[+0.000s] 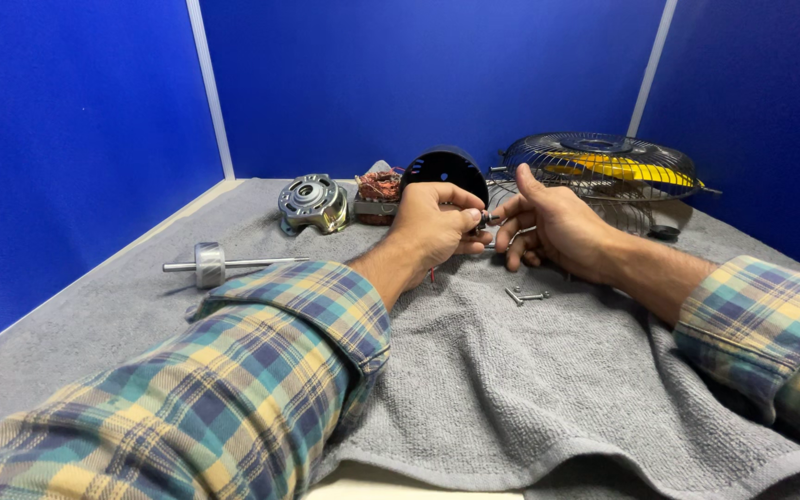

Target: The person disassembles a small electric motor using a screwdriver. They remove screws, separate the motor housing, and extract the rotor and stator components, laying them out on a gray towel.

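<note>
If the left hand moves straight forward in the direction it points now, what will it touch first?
Most likely the right hand: the left hand points right, and their fingertips almost meet around a small metal part. The black round housing seems to lie just behind, though depth is unclear.

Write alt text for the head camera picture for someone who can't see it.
Two hands, left hand and right hand, meet over a grey towel, pinching a small metal part beside a black round housing. Loose screws, a rotor shaft, a silver motor cover and a wire fan guard lie around.
</note>
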